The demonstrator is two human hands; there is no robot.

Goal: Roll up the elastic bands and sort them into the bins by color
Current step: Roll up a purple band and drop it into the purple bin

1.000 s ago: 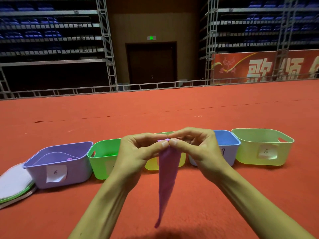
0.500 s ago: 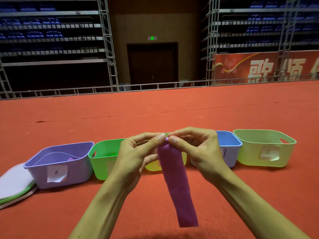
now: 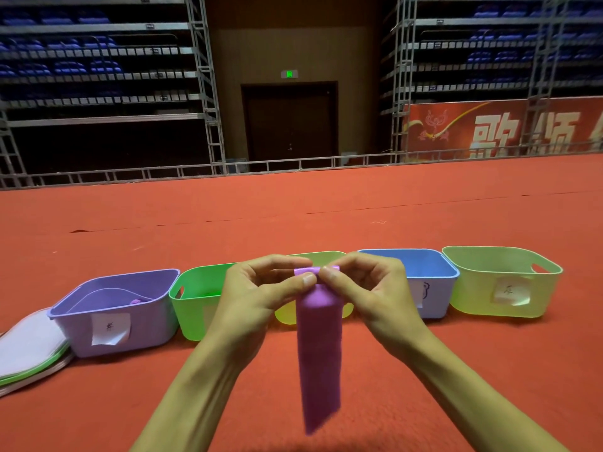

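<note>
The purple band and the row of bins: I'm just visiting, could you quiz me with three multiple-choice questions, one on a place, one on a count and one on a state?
1. What colour is the bin at the left end of the row?
A. blue
B. purple
C. yellow

2. How many bins stand in the row?
A. three
B. five
C. seven

3. How is the purple band right now?
A. lying flat on the floor
B. fully rolled up inside a bin
C. pinched at its top by both hands, with the rest hanging down

Answers:
1. B: the purple bin ends the row on the left.
2. B: beside it stand the green bin, yellow bin, blue bin and pale green bin.
3. C: the left hand and right hand pinch its top edge, and the strip hangs below.
</note>
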